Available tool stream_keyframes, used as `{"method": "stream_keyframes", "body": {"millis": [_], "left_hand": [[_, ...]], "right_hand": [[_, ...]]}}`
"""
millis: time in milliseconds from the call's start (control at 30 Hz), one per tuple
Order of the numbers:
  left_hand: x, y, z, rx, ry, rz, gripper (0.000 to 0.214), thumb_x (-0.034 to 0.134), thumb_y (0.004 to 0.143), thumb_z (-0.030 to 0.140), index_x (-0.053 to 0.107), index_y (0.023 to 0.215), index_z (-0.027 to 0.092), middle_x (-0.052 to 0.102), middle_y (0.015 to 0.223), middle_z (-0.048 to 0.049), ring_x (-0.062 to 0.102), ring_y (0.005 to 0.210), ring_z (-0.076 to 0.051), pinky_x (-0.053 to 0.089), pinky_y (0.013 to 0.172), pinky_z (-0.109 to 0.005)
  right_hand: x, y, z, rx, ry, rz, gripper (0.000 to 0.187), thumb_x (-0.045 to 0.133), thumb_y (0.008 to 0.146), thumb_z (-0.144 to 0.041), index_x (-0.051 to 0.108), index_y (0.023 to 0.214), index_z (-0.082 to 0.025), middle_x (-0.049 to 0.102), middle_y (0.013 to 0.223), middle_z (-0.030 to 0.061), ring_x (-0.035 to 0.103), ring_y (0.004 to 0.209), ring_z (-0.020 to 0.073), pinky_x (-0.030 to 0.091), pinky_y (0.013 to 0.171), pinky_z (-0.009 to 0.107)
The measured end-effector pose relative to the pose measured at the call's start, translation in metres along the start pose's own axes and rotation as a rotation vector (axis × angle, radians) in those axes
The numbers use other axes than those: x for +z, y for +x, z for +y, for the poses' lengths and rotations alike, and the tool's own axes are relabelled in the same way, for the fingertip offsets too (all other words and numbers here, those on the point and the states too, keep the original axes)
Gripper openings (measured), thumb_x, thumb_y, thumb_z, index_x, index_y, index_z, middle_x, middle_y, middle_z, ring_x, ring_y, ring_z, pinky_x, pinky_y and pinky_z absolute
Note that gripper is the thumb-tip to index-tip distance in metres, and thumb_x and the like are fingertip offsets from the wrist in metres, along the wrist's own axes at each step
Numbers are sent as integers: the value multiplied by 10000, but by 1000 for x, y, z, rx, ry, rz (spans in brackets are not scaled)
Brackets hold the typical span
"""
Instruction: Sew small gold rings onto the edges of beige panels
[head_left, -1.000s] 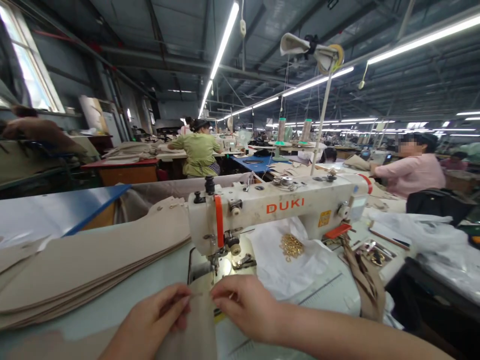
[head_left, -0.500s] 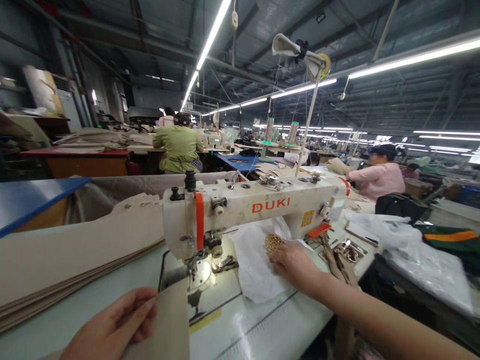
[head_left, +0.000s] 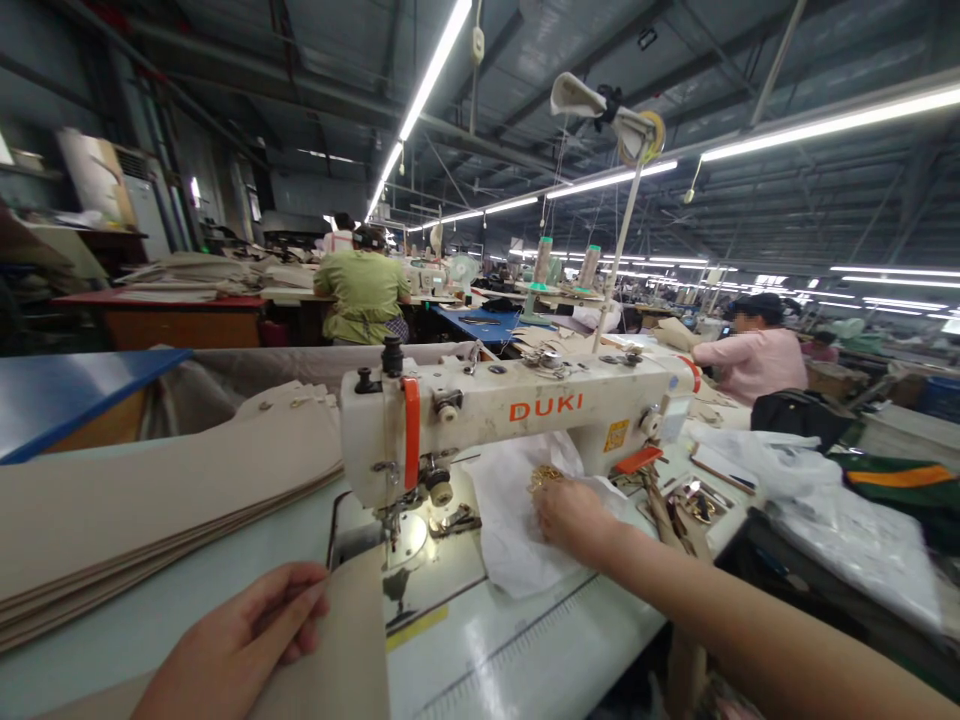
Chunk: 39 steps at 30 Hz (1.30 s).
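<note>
Head view over a DUKI lockstitch sewing machine [head_left: 510, 420] on a pale sewing table [head_left: 525, 660]. The person's left hand [head_left: 240, 625] sits at the lower left, pinching the edge of a beige fabric strip [head_left: 349, 640] that stands up in front of the needle area and is lit by the machine's lamp. The right hand [head_left: 574, 520] reaches past the machine head and rests, fingers curled downward, on a heap of small gold metal fittings [head_left: 545, 478] lying on a crumpled white plastic bag [head_left: 517, 530]; whether it has closed on any of them cannot be told from here. A thick stack of matching beige fabric pieces [head_left: 150, 510] lies to the left of the machine, well apart from the right hand. Further off, a co-worker in a pink top [head_left: 754, 365] sits to the right, and another in a green top [head_left: 362, 297] sits ahead, back turned.
</note>
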<state>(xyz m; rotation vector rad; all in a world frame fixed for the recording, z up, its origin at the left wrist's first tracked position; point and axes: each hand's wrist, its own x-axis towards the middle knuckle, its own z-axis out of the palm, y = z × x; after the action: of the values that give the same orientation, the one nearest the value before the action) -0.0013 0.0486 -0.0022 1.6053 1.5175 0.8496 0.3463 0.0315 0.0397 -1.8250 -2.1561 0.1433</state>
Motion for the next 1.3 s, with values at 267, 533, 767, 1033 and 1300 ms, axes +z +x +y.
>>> {"method": "stream_keyframes", "body": {"millis": [267, 533, 767, 1033, 1300], "left_hand": [[0, -18, 36, 10, 10, -14, 377, 528, 587, 561, 623, 757, 239, 602, 513, 26, 592, 568, -216, 457, 616, -278], [3, -31, 47, 89, -60, 30, 271, 521, 652, 451, 623, 739, 215, 594, 551, 24, 578, 539, -185, 456, 560, -259], [6, -31, 35, 131, -86, 4, 225, 501, 704, 374, 627, 747, 192, 587, 582, 27, 553, 537, -163, 429, 560, -248], [6, -36, 39, 183, -72, -2, 245, 492, 725, 364, 654, 770, 186, 577, 579, 18, 549, 563, -165, 420, 560, -233], [12, -47, 40, 293, 31, -19, 205, 489, 771, 291, 648, 701, 181, 568, 596, 8, 525, 557, -142, 399, 549, -211]], "right_hand": [[-21, -11, -17, -48, 131, 43, 227, 498, 696, 7, 648, 753, -154, 660, 901, 81, 601, 889, 205, 444, 784, 301], [2, -17, -80, 174, 1361, -330, 183, 738, 690, -261, 621, 776, -149, 707, 797, 42, 683, 766, 150, 497, 646, 217], [24, -10, -102, 269, 1772, -499, 251, 823, 613, -213, 658, 787, -141, 721, 841, 61, 698, 785, 153, 511, 633, 181], [39, -2, -116, 248, 1601, -319, 230, 823, 573, -270, 686, 712, -148, 678, 714, 15, 634, 688, 114, 483, 648, 201], [77, 5, -129, -18, 1341, -7, 188, 668, 678, -206, 623, 858, -174, 575, 658, -32, 543, 614, 114, 405, 585, 227]]}}
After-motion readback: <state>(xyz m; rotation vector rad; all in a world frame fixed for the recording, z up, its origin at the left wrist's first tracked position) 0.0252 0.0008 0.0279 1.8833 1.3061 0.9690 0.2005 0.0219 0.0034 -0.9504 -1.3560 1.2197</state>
